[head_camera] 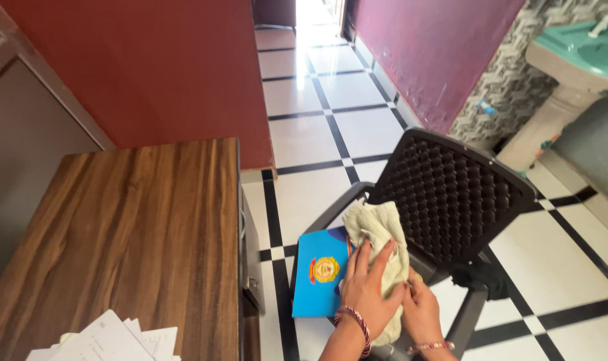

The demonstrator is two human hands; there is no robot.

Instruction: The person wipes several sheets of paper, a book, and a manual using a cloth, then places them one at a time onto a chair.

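Soft cloth (379, 234), perforated plastic chair (451, 194), grained wood table (130, 227).

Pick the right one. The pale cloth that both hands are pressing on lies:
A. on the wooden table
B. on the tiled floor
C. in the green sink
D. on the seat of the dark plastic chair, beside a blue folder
D: the left hand and right hand press the cloth down on the chair, with the blue folder right beside it; the wooden table holds only papers.
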